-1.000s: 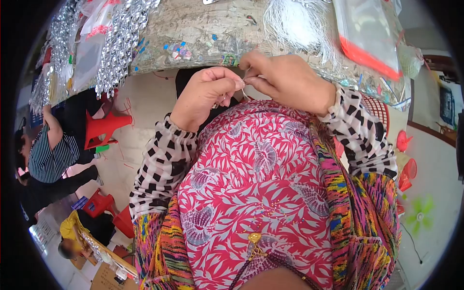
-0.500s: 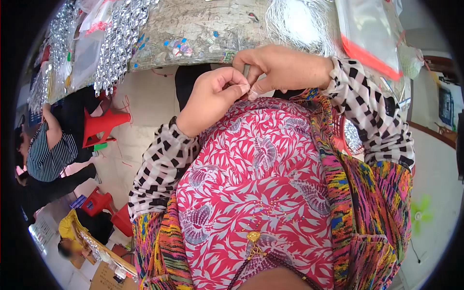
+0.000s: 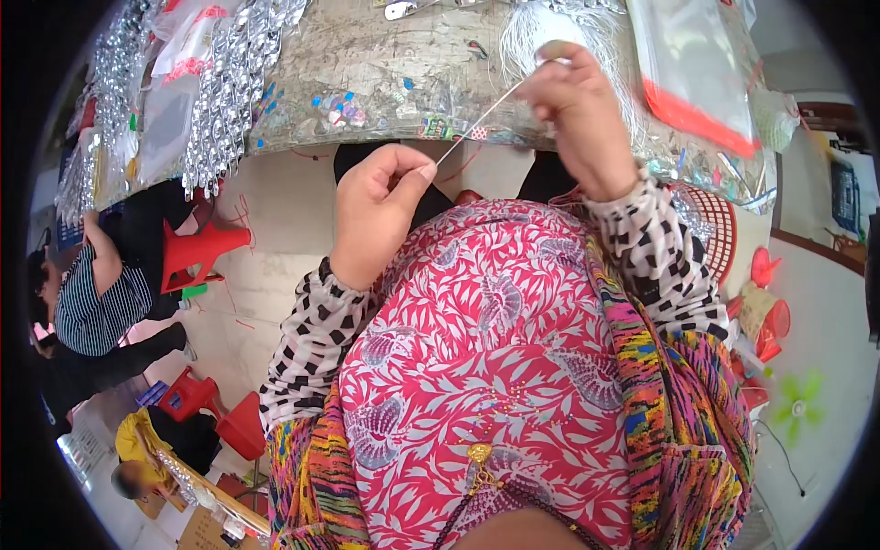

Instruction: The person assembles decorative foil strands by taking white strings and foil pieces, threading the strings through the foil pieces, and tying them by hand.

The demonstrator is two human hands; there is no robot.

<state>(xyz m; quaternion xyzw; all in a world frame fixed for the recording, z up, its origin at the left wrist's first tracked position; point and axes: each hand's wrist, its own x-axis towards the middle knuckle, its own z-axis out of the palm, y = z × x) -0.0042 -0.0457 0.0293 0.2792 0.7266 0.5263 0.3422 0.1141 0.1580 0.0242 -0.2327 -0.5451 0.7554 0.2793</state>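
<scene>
A thin white string (image 3: 478,123) runs taut and slanting between my two hands, over the table's near edge. Thumb and fingertips of my left hand (image 3: 380,211) pinch its lower end, in front of my body. Higher and to the right, my right hand (image 3: 587,119) is raised over the table with its fingers curled at the string's upper end. Those fingers are slightly blurred. Just behind my right hand lies a bundle of white strings (image 3: 522,41), partly covered by it.
Silver strips (image 3: 225,101) hang over the worn table's (image 3: 367,55) left edge. Clear plastic bags (image 3: 692,69) lie at right, above a red basket (image 3: 721,234). Small coloured bits (image 3: 339,108) lie near the edge. Other people sit at left, near a red stool (image 3: 197,252).
My hands were close together at the table edge. My right hand has moved up and away to the right, stretching the string between them. The left has shifted slightly down and left.
</scene>
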